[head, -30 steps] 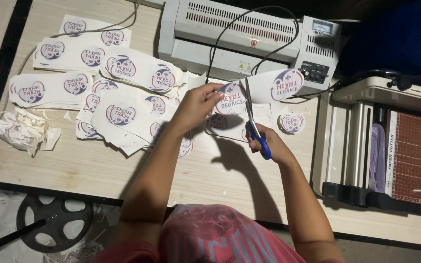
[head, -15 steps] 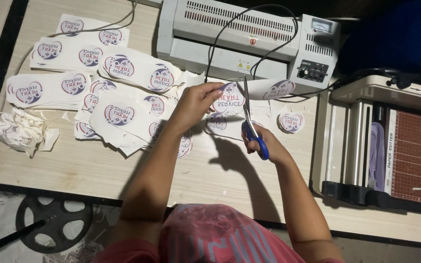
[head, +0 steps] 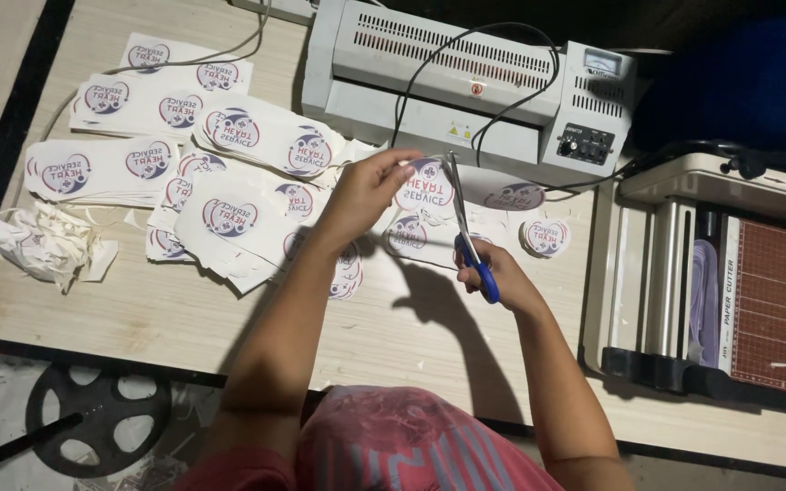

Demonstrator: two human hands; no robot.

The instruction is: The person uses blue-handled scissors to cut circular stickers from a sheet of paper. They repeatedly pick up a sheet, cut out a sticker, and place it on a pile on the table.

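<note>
A: What does each hand do here?

B: The left hand [head: 370, 186] is closed in a pinch on a laminated white strip with round red-and-blue logos [head: 425, 185], and holds it up above the pale wooden table [head: 166, 314]. The right hand [head: 495, 273] is closed around the blue handles of a pair of steel scissors [head: 466, 232]. The blades point up and meet the strip just beside the round logo near the fingers.

A: How should one do this cut well?

B: I think it is better to turn the strip with the left hand and keep the scissors nearly in one place, with short bites close to the logo edge. The fingers should stay away from the blades.

A: What lies around?

B: Many uncut logo strips [head: 229, 214] are spread on the left, and crumpled white offcuts [head: 43, 241] near the table edge. A small pile of round cut logos [head: 545, 237] sits to the right. Behind is a grey laminating machine [head: 466, 77], and a paper cutter with a brown grid board [head: 775, 300] stands at the right.
</note>
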